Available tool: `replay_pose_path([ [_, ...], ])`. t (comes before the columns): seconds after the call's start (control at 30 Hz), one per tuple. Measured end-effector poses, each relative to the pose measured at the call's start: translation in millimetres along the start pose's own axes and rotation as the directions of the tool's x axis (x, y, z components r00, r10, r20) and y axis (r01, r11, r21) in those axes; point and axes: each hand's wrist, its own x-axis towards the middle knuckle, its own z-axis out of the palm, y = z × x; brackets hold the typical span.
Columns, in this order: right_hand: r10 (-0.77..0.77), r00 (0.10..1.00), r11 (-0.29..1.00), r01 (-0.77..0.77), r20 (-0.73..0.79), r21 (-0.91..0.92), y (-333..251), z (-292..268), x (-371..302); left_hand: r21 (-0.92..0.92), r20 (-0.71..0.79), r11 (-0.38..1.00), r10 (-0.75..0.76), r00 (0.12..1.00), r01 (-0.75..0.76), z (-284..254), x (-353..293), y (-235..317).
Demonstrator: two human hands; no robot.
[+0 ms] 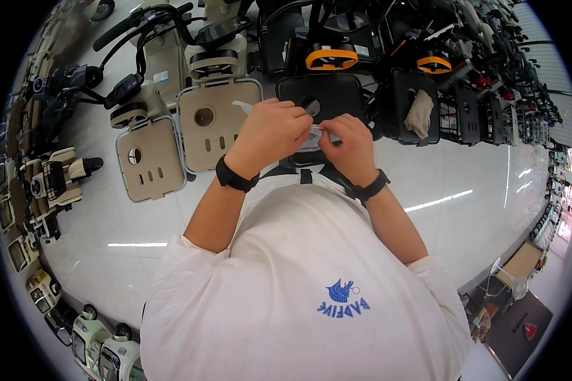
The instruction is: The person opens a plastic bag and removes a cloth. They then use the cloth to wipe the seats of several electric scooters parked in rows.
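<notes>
A small clear plastic bag (313, 134) was held just above the middle of the frame, pinched between both hands in front of a white T-shirt (299, 279). The left hand (270, 132) was closed over the bag's left part, its fingers curled down and its thumb side turned toward the other hand. The right hand (348, 147) was clenched on the bag's right edge, with thumb and fingertips pressed together on the film. The two hands were nearly touching, and only a strip of the bag could be seen between them; a loose corner of clear film stuck out to the left of the left hand's knuckles. What the bag contained could not be told. A black wristband (235, 176) was worn on the left wrist and a black wristband (370, 188) on the right.

Behind the hands, in the upper middle of the frame, a black scooter footboard (337, 92) was seen. To its left, two beige scooter footboards (213, 124) (151, 160) were lined up side by side on the glossy pale floor (464, 184). A beige cloth (419, 114) was draped over a black scooter at the upper right. More scooters were ranged along the left edge and across the top of the frame.
</notes>
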Motion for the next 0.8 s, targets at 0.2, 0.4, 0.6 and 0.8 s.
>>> replay_pose_path([
  [0.2,0.133,0.991,0.990,-0.132,-0.009,0.052,3.4,-2.4,-2.1,-0.007,-0.019,1.000,-0.029,0.999,0.029,-8.7,1.8,-6.3],
  [0.4,0.066,0.998,0.994,-0.064,-0.015,0.088,3.3,-2.1,-1.4,-0.027,-0.037,1.000,0.010,0.999,-0.011,-1.5,4.9,2.7],
  [0.6,0.169,0.985,0.980,-0.163,-0.044,0.118,6.4,-9.3,-1.8,-0.015,-0.011,0.998,-0.057,0.998,0.057,-8.6,0.9,-4.9],
  [0.8,0.067,0.998,0.996,-0.066,-0.016,0.053,2.0,-11.2,-1.5,-0.041,0.022,0.998,-0.037,0.999,0.038,-10.4,5.2,-2.0],
])
